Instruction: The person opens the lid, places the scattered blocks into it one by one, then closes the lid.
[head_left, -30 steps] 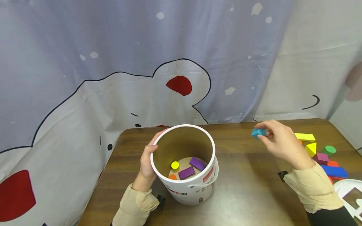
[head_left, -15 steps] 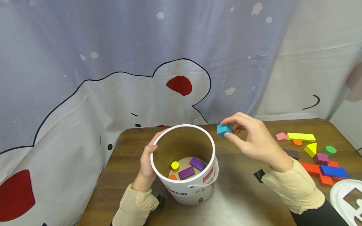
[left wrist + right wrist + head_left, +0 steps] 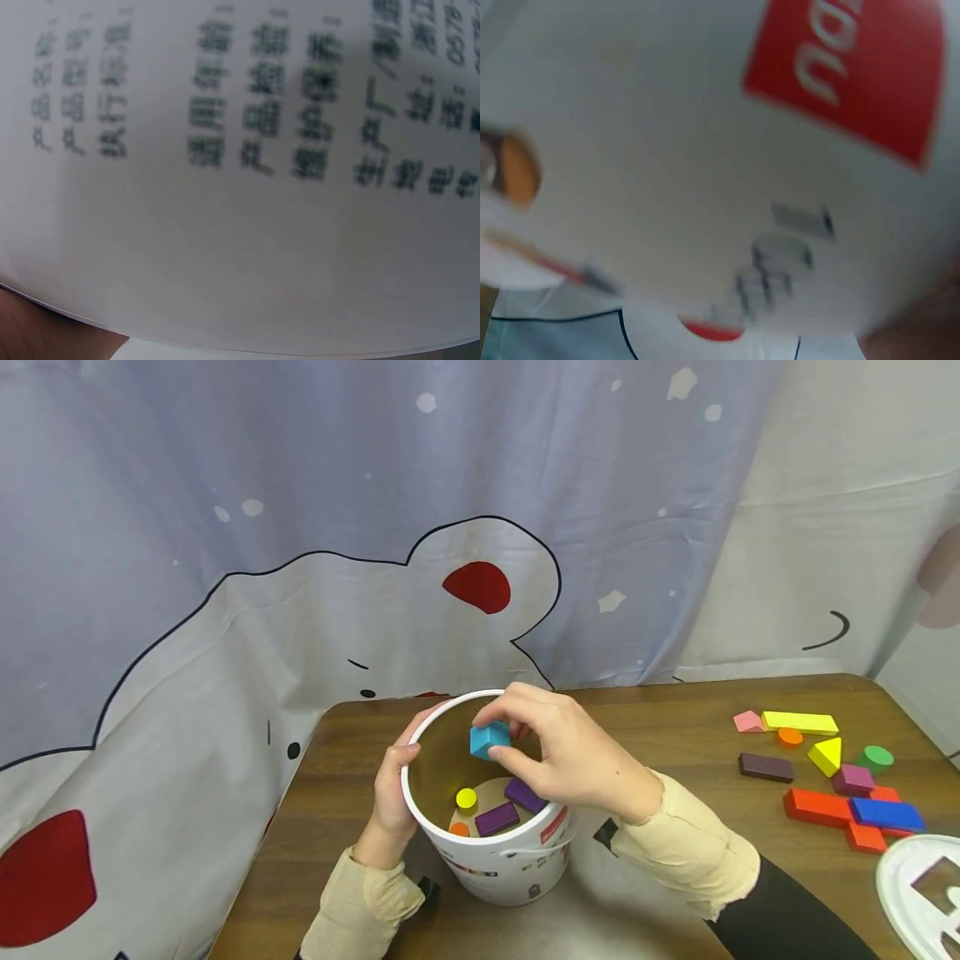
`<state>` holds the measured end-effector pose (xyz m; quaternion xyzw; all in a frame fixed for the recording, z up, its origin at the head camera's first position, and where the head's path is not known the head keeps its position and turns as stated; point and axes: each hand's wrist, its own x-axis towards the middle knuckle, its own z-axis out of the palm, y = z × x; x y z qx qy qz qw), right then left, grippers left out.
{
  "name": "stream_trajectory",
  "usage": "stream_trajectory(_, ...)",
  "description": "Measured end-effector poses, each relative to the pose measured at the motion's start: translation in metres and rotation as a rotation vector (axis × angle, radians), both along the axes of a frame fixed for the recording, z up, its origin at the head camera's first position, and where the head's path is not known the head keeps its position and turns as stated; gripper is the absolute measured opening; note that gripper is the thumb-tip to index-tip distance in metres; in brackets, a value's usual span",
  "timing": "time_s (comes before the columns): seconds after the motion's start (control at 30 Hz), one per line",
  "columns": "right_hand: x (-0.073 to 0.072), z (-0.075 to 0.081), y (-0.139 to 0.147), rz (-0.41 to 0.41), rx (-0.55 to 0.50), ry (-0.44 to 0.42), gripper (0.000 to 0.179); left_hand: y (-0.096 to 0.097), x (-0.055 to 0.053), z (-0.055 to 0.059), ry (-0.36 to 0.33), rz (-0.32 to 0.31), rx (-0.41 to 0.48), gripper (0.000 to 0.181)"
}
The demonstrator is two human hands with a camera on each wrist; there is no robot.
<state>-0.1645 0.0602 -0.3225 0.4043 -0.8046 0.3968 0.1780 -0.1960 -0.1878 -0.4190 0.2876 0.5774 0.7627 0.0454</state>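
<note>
My left hand [image 3: 394,785] grips the left rim of a white bucket [image 3: 495,870], thumb over the edge. The bucket's printed outer wall [image 3: 225,240] fills the left wrist view. Over the bucket's mouth, my right hand [image 3: 562,743] pinches a light blue block [image 3: 489,740] between thumb and fingers. On the bucket floor lie a yellow cylinder [image 3: 467,800], two purple blocks, one [image 3: 497,818] in front of the other [image 3: 525,794], and an orange piece [image 3: 459,830] partly behind the rim. In the right wrist view the bucket's side [image 3: 667,172] shows blurred.
At the right of the wooden table [image 3: 675,852] lie several loose blocks, among them a yellow bar [image 3: 799,723], a dark brown bar [image 3: 765,767], a green cylinder [image 3: 874,759] and a blue bar [image 3: 888,815]. A white lid with cut-out shapes [image 3: 896,881] is at the right edge.
My right hand has carried the light blue block leftward from beside the loose blocks to over the bucket's mouth. My left hand has kept its hold on the rim.
</note>
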Motion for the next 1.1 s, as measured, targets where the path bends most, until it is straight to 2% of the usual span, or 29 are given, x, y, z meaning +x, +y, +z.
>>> stream_trajectory(0.1, 0.0, 0.0, -0.012, -0.001, 0.048, -0.013, 0.023, 0.001, 0.002, 0.005, -0.006, 0.002, -0.007, 0.06)
stream_trajectory(0.3, -0.003, 0.002, -0.026, -0.034, 0.138, -0.008, 0.022, 0.003, 0.003, 0.007, -0.012, -0.027, 0.024, 0.058)
stream_trajectory(0.4, -0.005, 0.004, -0.031, -0.054, 0.179, 0.004, 0.022, 0.003, 0.001, 0.006, -0.002, -0.046, 0.036, 0.057)
stream_trajectory(0.73, -0.013, 0.005, -0.037, -0.084, 0.381, 0.002, 0.019, 0.001, -0.004, -0.004, -0.025, -0.032, 0.039, 0.059)
stream_trajectory(0.93, -0.012, 0.001, -0.037, -0.092, 0.536, -0.036, 0.018, -0.001, -0.007, -0.007, -0.021, -0.016, 0.029, 0.066)
stream_trajectory(1.1, -0.009, -0.001, -0.039, -0.115, 0.621, -0.017, 0.013, -0.001, -0.006, -0.006, -0.024, -0.011, 0.023, 0.067)
